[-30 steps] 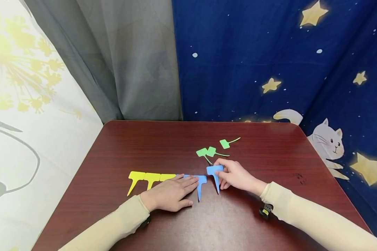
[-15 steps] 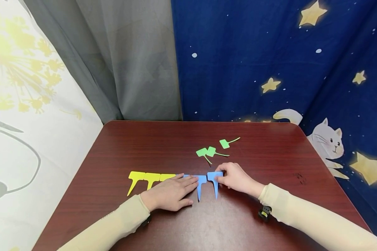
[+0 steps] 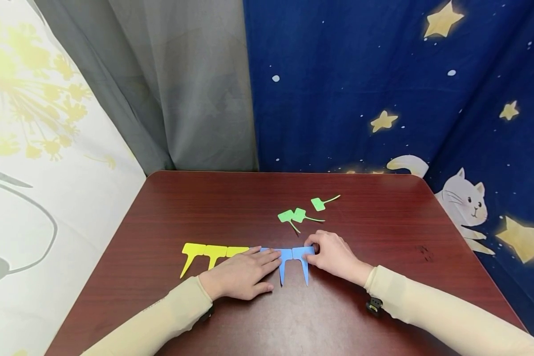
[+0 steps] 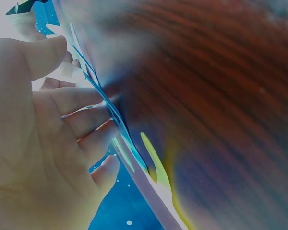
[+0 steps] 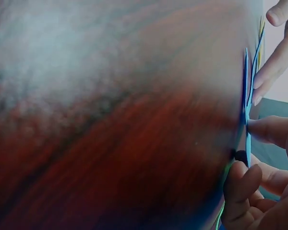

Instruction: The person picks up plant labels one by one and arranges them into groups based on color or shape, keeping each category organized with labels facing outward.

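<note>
Partly between right fingers (image 3: 313, 239), blue tag (image 3: 300, 253)

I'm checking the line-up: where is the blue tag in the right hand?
In the head view, the blue tag is right of centre, pinched by the right hand, just right of another blue tag.

Two hands show: the left hand (image 3: 240, 274) and, to its right, the right hand (image 3: 335, 253). Starting on the left hand's left are three yellow tags (image 3: 216, 250), the third partly hidden; on its right, two blue tags (image 3: 287, 254), with blue under its fingers uncountable; beyond it, three green tags (image 3: 299, 215).
</note>
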A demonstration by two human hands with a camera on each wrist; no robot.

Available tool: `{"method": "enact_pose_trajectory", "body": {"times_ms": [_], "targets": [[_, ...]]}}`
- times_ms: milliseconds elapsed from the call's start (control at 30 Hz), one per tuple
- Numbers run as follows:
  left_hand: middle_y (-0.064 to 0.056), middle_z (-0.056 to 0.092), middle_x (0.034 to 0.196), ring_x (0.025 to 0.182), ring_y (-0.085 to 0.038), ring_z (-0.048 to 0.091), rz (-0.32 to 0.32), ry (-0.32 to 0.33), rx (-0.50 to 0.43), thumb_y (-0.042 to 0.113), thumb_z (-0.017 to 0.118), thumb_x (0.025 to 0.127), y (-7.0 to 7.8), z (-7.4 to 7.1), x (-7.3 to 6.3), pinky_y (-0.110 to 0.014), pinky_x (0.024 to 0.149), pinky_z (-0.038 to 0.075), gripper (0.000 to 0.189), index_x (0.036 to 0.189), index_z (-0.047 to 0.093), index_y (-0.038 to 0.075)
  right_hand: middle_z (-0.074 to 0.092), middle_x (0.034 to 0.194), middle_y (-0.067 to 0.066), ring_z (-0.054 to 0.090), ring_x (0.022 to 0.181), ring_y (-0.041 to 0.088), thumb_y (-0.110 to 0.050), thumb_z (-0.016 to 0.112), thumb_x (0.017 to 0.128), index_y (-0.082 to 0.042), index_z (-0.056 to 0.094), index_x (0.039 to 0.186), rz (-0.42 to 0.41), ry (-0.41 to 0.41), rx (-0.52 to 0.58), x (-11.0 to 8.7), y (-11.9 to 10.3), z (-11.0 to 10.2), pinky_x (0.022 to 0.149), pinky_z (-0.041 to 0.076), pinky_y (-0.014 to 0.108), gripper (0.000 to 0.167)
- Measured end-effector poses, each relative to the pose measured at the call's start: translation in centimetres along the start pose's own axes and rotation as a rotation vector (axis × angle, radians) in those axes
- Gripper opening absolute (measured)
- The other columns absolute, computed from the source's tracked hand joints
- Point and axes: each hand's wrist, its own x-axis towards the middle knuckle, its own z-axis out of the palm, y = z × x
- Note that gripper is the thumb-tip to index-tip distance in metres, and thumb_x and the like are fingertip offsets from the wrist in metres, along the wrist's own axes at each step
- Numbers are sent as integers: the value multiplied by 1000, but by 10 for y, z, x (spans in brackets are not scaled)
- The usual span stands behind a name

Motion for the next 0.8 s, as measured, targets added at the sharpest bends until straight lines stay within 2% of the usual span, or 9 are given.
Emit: {"method": "enact_pose_trajectory", "body": {"times_ms": [200, 367, 633, 800], "targets": [[-5, 30, 163, 150, -19, 27, 1, 5, 5, 52, 40, 105, 0, 1, -1, -43, 121, 23, 66, 157, 38, 10, 54, 79, -10, 49, 63, 5, -32, 85, 79, -28, 70, 87, 3, 15, -44, -4, -3, 0, 49, 42, 28, 17], [-5, 29, 164, 150, -19, 26, 4, 3, -1, 52, 40, 105, 0, 1, 0, -44, 121, 23, 66, 157, 37, 10, 55, 85, -8, 49, 67, 5, -33, 82, 82, -27, 72, 98, -3, -1, -67, -6, -4, -2, 49, 42, 28, 20], [-5, 28, 164, 150, -19, 24, 1, 0, -17, 51, 41, 105, 1, 2, 1, -44, 121, 22, 66, 157, 36, 11, 55, 94, -7, 48, 63, 4, -21, 78, 83, -26, 73, 111, -54, -78, -81, -11, -4, -9, 48, 42, 27, 29], [-5, 28, 164, 150, -20, 25, 3, 3, -4, 52, 41, 105, 0, 3, 0, -44, 121, 23, 67, 157, 36, 10, 53, 95, -5, 47, 62, 4, -18, 78, 82, -24, 73, 110, -81, -87, -86, -11, -4, -9, 50, 42, 26, 29]]}}
